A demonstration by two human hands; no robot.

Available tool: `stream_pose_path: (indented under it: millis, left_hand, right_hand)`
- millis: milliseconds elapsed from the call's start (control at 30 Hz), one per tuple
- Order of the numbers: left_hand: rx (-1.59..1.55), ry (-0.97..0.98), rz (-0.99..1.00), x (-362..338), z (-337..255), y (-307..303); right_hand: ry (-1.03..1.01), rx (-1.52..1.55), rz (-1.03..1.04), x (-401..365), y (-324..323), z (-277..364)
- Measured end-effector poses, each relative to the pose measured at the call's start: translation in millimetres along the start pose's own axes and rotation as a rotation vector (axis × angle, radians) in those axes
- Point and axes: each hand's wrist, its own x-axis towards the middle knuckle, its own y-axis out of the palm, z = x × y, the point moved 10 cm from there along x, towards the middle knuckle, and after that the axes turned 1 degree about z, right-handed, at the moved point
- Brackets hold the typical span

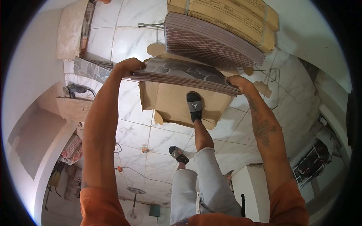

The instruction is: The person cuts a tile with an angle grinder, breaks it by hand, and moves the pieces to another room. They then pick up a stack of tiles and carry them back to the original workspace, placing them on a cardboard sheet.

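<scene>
My left hand [130, 66] is closed round the left end of a short stack of grey stone-patterned tiles [181, 71]. At the stack's right end, my right hand [240, 83] grips it the same way. The tiles are held above a flattened brown cardboard sheet [171, 101] on the floor. Just beyond them, more tiles with ridged undersides [207, 39] stand on edge, next to yellow-brown cardboard boxes [230, 19].
An angle grinder [77, 89] and cut tile pieces [92, 69] lie at the left. My sandalled foot [194, 103] is on the cardboard. A cable [145, 177] crosses the white tiled floor [132, 132]. A fan [135, 216] stands at the bottom.
</scene>
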Motion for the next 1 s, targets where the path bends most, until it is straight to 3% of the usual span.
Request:
stream_pose_path:
  millis: [67, 133, 200, 233, 267, 367, 500, 533, 767, 1000]
  left_hand:
    - [-0.387, 0.089, -0.030, -21, -10, 3]
    - [-0.617, 0.179, -0.027, -33, -13, 4]
    - [-0.768, 0.384, -0.117, -37, -18, -1]
    - [-0.844, 0.483, -0.161, -49, -28, 2]
    - [-0.802, 0.485, -0.356, -56, -30, -1]
    - [-0.769, 0.546, -0.524, -40, -38, -6]
    - [-0.706, 0.455, -0.579, -34, -56, -21]
    - [-0.484, 0.577, -0.634, -37, -68, -29]
    - [-0.672, 0.408, -0.598, -1, -76, -58]
    - [-0.652, 0.468, -0.542, 4, -78, -63]
  right_hand:
    - [-0.374, -0.390, 0.193, 21, -5, 16]
    - [-0.344, -0.233, 0.257, 17, -1, 22]
    - [0.092, 0.459, 0.177, 11, -3, 7]
    - [0.091, 0.607, 0.171, 8, -4, 10]
    - [0.089, 0.752, 0.162, 6, -6, 11]
    - [0.097, 0.962, 0.220, 13, -10, 15]
    - [0.054, 1.058, 0.325, 7, -2, 38]
    - [0.020, 1.048, 0.325, 5, -2, 45]
    - [-0.141, 0.944, 0.229, -1, -3, 84]
    - [-0.114, 1.017, 0.188, 3, -3, 77]
